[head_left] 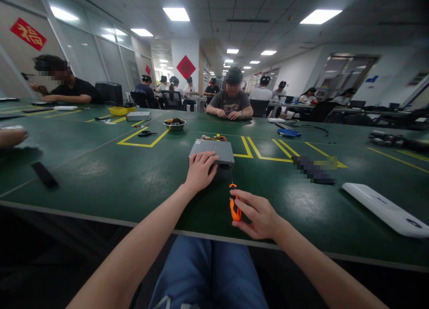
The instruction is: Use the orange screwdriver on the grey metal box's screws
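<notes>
An orange-handled screwdriver (235, 209) stands in the right hand (258, 215), held between thumb and fingers, its shaft running away from the person to the near edge of a grey metal box (211, 149). The left hand (201, 171), open with fingers spread, rests on the box, the nearer hand to it, toward the middle of the green tabletop (100, 179)'s front edge.

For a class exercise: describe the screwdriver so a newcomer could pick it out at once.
On the green workbench, find the grey metal box under the left hand. The screwdriver sits in the right hand just before it, its orange-and-black handle setting it apart.
</notes>
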Motion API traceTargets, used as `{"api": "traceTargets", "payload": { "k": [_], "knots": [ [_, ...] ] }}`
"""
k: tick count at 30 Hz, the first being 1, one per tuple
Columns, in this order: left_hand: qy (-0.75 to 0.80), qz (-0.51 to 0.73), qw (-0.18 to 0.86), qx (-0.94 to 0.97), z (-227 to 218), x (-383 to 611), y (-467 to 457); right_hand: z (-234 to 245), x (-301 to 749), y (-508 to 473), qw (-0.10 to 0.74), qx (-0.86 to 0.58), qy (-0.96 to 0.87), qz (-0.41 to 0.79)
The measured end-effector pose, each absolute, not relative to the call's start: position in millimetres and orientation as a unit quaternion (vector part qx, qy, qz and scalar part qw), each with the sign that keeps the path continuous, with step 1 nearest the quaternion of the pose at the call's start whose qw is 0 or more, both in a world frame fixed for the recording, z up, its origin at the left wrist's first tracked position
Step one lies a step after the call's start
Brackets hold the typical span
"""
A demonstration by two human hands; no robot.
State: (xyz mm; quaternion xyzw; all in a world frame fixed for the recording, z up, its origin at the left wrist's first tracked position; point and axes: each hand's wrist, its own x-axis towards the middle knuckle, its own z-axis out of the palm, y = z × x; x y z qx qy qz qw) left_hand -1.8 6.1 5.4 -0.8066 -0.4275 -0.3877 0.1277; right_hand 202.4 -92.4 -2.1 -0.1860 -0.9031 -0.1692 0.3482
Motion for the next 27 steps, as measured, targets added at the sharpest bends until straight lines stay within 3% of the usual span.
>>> {"api": "traceTargets", "payload": {
  "k": [10,17,24,27],
  "knots": [
    [-0.429,-0.39,0.131,-0.804,4.3,-1.6,6.6,3.5,200.3,-94.2,0.305,-0.196,-0.919,-0.156],
    [-0.424,-0.391,0.134,-0.806,5.4,-1.5,5.7,-2.3,198.7,-92.5,0.392,-0.175,-0.89,-0.155],
    [-0.425,-0.395,0.132,-0.804,4.1,-1.7,7.3,2.3,200.4,-94.7,0.338,-0.199,-0.905,-0.161],
    [-0.423,-0.395,0.132,-0.804,3.8,-1.6,7.4,2.2,199.8,-94.9,0.36,-0.192,-0.892,-0.192]
  ]
}}
